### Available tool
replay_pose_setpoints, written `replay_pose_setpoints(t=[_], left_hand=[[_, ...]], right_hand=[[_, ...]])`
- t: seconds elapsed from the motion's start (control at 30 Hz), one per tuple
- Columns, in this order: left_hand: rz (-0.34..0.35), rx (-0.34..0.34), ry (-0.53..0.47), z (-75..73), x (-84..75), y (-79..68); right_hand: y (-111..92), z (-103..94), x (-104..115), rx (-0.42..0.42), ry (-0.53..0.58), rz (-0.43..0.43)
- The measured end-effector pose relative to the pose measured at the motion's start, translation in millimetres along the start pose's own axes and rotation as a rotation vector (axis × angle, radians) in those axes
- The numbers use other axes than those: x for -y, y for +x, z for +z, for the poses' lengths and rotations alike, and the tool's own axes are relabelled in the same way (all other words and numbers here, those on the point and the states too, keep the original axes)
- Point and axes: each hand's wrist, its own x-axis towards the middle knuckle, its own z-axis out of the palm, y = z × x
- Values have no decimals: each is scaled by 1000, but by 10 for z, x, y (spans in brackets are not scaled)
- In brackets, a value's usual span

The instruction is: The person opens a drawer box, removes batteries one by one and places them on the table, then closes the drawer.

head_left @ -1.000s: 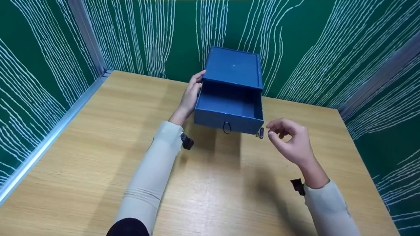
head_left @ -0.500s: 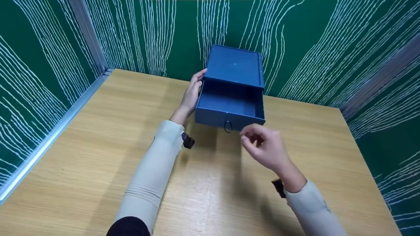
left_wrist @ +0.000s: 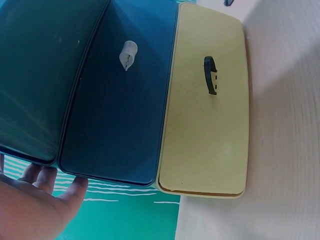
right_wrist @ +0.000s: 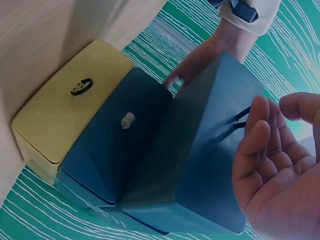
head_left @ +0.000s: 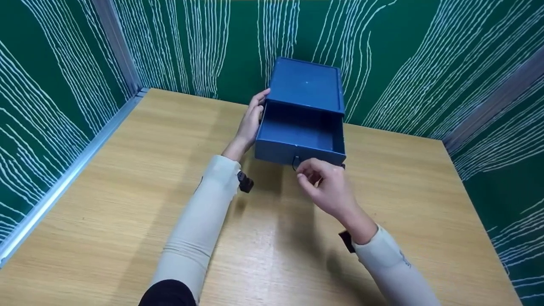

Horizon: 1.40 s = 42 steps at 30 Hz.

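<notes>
A blue drawer unit [head_left: 307,83] stands against the back wall with its top drawer [head_left: 276,149] pulled out. My left hand [head_left: 248,121] rests on the unit's left side, fingers reaching along it. My right hand [head_left: 327,182] is in front of the drawer, fingers loosely bent and thumb apart. Its fingertips are beside the thin black loop handle [head_left: 296,163]; the right wrist view shows the loop handle [right_wrist: 240,120] near the fingers, contact unclear. Below the pulled-out drawer, the left wrist view shows a closed blue drawer [left_wrist: 115,115] and a yellow drawer [left_wrist: 205,135].
The blue drawer carries a whitish pull [left_wrist: 128,52], the yellow one a black handle [left_wrist: 210,75]. A small dark object [head_left: 343,166] peeks out behind my right hand. The wooden table [head_left: 127,170] is bounded by green walls [head_left: 238,55] with white lines.
My right hand has moved left from beyond the drawer's right front corner to beside the loop handle. My left hand still rests on the unit, and the top drawer stays pulled out.
</notes>
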Motion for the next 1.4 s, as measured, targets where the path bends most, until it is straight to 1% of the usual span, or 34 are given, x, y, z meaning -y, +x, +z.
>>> replay_pose_setpoints(t=[0.13, 0.23, 0.37, 0.47, 0.67, 1.0, 1.1, 1.2, 1.4], left_hand=[[8, 13, -31, -10, 0, 8], [29, 29, -29, -21, -6, 11], [52, 54, 22, -28, -27, 4], [50, 67, 47, -31, -45, -3], [47, 74, 55, -54, -67, -7], [18, 81, -35, -86, -28, 3], [3, 83, -53, -96, -13, 2], [5, 90, -68, -101, -9, 1], [13, 90, -44, -109, -10, -3]], right_hand=[[31, 16, 5, -3, 3, 1], [46, 30, 12, -4, -3, 1], [50, 45, 22, -4, -13, 10], [50, 55, 26, -6, -23, 24], [58, 80, 25, -7, -48, 39], [103, 114, 25, -25, -44, 96], [127, 121, 7, -34, -50, 98], [162, 130, -18, -44, -61, 100], [249, 148, -84, -59, -51, 143]])
